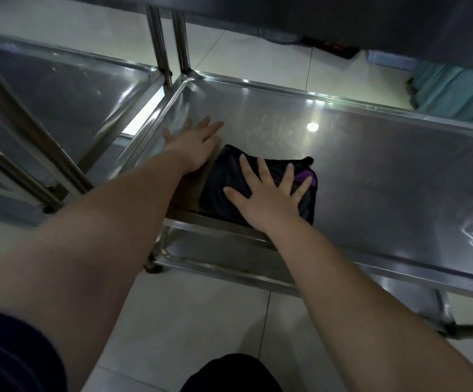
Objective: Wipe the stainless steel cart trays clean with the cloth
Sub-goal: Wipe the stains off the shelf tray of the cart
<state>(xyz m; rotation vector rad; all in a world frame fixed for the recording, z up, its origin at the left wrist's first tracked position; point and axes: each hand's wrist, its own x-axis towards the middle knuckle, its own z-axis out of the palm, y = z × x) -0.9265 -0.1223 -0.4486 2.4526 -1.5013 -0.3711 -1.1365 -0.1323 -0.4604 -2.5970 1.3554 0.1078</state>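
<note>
Pale glossy floor tiles with thin grout lines fill the lower and upper parts of the view. At the far right lies a teal fabric, partly cut off by the frame. A dark overhang spans the top edge. A dark blue sleeve sits lower left, and black clothing at the bottom centre

Dim, soft-focused — glare on tray

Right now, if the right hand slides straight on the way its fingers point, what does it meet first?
The right hand, flat on the cloth, would cross bare steel and probably meet the tray's far rim first; nothing else shows there.
</note>
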